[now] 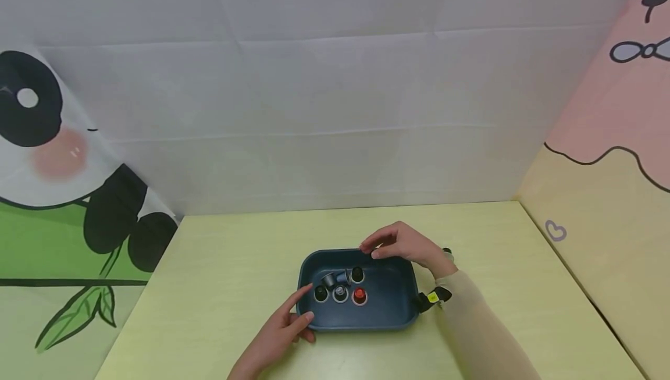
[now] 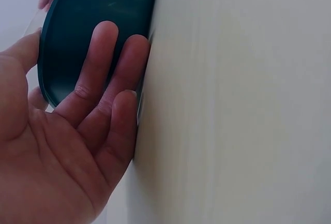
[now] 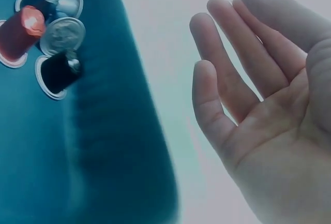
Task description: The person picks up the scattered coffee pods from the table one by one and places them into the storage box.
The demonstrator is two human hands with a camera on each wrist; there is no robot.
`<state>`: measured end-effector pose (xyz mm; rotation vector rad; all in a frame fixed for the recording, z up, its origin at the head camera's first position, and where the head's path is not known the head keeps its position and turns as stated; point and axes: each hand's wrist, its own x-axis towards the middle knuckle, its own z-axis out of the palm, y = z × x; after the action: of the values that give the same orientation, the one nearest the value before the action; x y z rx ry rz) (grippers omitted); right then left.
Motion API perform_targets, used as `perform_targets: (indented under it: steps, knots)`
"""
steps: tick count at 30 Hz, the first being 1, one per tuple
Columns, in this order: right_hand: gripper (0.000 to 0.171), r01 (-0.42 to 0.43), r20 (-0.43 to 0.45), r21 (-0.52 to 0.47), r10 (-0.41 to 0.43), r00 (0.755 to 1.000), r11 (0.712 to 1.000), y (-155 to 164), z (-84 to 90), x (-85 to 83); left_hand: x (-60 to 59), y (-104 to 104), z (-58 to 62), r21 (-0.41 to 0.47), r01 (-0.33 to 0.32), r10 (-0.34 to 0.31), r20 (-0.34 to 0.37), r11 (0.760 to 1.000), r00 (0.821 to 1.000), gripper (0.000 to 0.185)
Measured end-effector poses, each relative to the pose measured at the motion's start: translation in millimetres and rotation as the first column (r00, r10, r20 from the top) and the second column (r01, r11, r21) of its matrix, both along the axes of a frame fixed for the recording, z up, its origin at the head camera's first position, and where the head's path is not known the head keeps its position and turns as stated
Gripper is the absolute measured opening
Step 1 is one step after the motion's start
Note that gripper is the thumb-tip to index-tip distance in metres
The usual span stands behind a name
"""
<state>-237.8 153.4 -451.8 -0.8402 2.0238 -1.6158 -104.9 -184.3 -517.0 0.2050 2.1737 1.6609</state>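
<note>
A dark blue tray (image 1: 389, 310) lies on the table with several coffee capsules grouped in its left half. Among them are a red capsule (image 1: 359, 295), a black capsule (image 1: 321, 293) and a blue capsule (image 1: 342, 277) tipped on its side. At the tray's front left corner, my left hand (image 1: 280, 330) holds the rim, its thumb over the edge and its other fingers along the outer wall, as the left wrist view shows. My right hand (image 1: 400, 243) hovers by the tray's back right rim with loosely bent fingers. Its palm and fingers (image 3: 220, 63) hold nothing in the right wrist view.
The pale yellow table (image 1: 235, 258) extends around the tray. A white sheet (image 1: 335, 89) stands along its back edge. Printed cartoon panels flank both sides, green (image 1: 57, 240) at left and pink (image 1: 612, 95) at right. A black wrist device (image 1: 434, 298) sits by my right cuff.
</note>
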Motion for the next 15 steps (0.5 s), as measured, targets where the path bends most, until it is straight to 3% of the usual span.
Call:
perform_targets:
  steps: [9,15]
  knots:
    - [0.026,0.108,-0.032,-0.011,-0.109,0.994,0.994,24.6,17.0,6.1,0.7,-1.1,0.5,-0.005,0.005,-0.005,-0.005,1.000,1.000,0.060]
    - [0.026,0.156,-0.048,-0.004,-0.156,0.987,0.988,44.3,18.8,11.7,0.4,-0.4,1.4,-0.004,0.012,-0.012,-0.011,1.000,1.000,0.060]
